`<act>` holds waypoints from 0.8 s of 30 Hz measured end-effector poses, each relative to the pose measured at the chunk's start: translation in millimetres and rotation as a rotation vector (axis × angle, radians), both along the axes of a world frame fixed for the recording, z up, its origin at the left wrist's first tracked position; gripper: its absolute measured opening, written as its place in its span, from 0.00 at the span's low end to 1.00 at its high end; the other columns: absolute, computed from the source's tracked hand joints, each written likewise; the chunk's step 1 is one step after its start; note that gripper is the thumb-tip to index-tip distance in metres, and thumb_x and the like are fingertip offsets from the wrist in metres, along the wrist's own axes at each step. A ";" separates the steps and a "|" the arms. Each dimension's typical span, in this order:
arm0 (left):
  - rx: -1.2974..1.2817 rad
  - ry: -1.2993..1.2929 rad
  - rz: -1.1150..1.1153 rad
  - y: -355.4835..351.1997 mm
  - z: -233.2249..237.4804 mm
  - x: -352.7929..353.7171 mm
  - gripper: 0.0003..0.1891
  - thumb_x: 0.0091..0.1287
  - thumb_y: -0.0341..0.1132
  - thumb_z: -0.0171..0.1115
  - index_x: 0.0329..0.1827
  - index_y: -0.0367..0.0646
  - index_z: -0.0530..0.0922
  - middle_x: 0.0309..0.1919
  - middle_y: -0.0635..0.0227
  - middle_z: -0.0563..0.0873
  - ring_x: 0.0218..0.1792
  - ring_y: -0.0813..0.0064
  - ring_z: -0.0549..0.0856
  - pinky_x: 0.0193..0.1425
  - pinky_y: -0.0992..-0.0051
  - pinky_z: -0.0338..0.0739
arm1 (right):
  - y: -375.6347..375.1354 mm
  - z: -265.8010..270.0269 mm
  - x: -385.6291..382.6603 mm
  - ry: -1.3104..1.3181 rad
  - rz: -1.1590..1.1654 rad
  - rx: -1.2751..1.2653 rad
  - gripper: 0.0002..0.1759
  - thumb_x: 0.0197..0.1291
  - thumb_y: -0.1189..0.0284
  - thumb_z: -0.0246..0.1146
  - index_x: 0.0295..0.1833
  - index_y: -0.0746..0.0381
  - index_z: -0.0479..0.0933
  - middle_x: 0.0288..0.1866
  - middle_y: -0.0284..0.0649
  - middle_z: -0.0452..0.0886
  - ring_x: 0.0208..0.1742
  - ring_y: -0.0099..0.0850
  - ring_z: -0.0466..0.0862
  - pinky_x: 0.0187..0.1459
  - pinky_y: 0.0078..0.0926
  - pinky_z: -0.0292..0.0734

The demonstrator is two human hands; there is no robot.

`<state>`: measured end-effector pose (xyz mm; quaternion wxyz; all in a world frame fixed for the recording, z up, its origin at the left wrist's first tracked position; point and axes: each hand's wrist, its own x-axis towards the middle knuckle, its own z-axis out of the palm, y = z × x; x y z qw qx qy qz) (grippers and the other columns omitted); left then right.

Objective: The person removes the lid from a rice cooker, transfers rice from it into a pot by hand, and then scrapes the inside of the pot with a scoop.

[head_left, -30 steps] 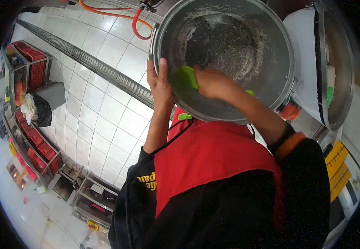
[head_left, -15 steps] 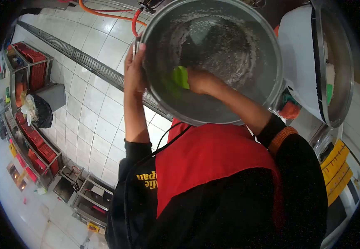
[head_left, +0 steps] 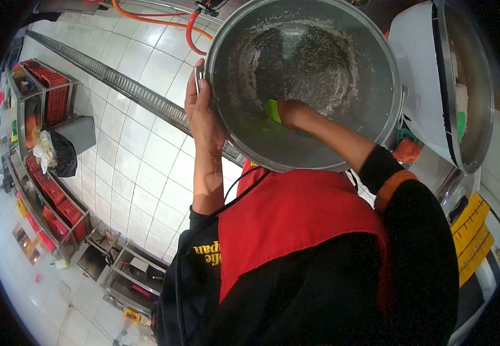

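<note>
A large grey metal pot [head_left: 371, 109] is tilted with its mouth toward me. Pale and dark residue [head_left: 319, 63] forms a rough ring over its bottom. My left hand [head_left: 204, 112] is closed round the handle [head_left: 200, 72] at the pot's left rim. Inside the pot, my right hand [head_left: 296, 113] grips a flat lime-green piece [head_left: 272, 111] and presses close to the lower edge of the residue. Most of the piece is hidden by the fingers, and I cannot tell whether it is a scraper or a pad.
At right, a big white-sided basin [head_left: 417, 86] stands on its side. An orange-red cloth [head_left: 406, 151] lies between it and the pot. Orange hoses [head_left: 146, 18] run behind the pot. Leftward are a floor drain [head_left: 111, 75], red crates [head_left: 57, 104] and a black bag [head_left: 64, 153].
My right hand has moved a little to the right inside the pot with the lime-green piece. The pot and my left hand have shifted slightly right in view.
</note>
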<state>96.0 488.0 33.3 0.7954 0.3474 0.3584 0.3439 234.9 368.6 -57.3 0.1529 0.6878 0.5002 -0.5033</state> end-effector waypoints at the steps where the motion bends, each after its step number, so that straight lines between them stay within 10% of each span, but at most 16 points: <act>1: -0.003 -0.029 0.021 -5.8 -4.2 -1.9 0.20 0.73 0.35 0.48 0.67 0.42 0.65 0.56 0.61 0.78 0.53 0.71 0.79 0.57 0.72 0.75 | -1.7 10.6 2.9 0.001 0.005 -0.005 0.21 0.59 0.73 0.53 0.56 0.71 0.63 0.43 0.62 0.79 0.47 0.57 0.79 0.46 0.49 0.74; 4: 0.014 -0.051 0.043 -19.1 -5.1 -3.9 0.21 0.73 0.35 0.47 0.67 0.40 0.64 0.57 0.59 0.77 0.55 0.70 0.78 0.58 0.72 0.74 | 3.4 95.5 3.8 0.101 -0.209 0.257 0.18 0.58 0.73 0.53 0.53 0.69 0.64 0.44 0.61 0.79 0.47 0.54 0.80 0.48 0.48 0.73; 11: 0.035 -0.019 0.142 -38.5 -8.3 -16.1 0.21 0.75 0.35 0.44 0.68 0.38 0.61 0.57 0.57 0.76 0.54 0.70 0.78 0.58 0.71 0.73 | -22.5 32.2 10.0 -0.034 -0.008 0.122 0.21 0.56 0.73 0.56 0.55 0.68 0.65 0.46 0.60 0.79 0.50 0.51 0.80 0.50 0.45 0.75; 18: 0.066 0.016 0.233 -69.8 -4.0 -3.1 0.22 0.75 0.37 0.44 0.70 0.44 0.60 0.59 0.61 0.74 0.57 0.71 0.76 0.61 0.72 0.71 | -10.2 69.0 -25.5 -0.061 -0.256 0.638 0.26 0.56 0.71 0.58 0.59 0.72 0.64 0.45 0.59 0.80 0.46 0.53 0.81 0.49 0.45 0.74; 22: 0.029 -0.062 0.214 -76.5 7.1 0.7 0.22 0.75 0.37 0.44 0.70 0.44 0.58 0.60 0.60 0.72 0.58 0.71 0.74 0.61 0.73 0.70 | -26.9 -87.6 -1.7 0.013 -0.076 0.246 0.28 0.56 0.72 0.57 0.61 0.71 0.62 0.42 0.60 0.80 0.42 0.53 0.82 0.45 0.43 0.76; 24: -0.013 0.020 0.174 -72.4 3.4 -6.4 0.22 0.73 0.35 0.47 0.68 0.44 0.58 0.58 0.61 0.73 0.56 0.71 0.75 0.59 0.73 0.71 | -17.3 -13.2 10.8 -0.003 -0.091 0.282 0.28 0.55 0.72 0.57 0.61 0.71 0.61 0.42 0.60 0.80 0.43 0.53 0.82 0.44 0.43 0.76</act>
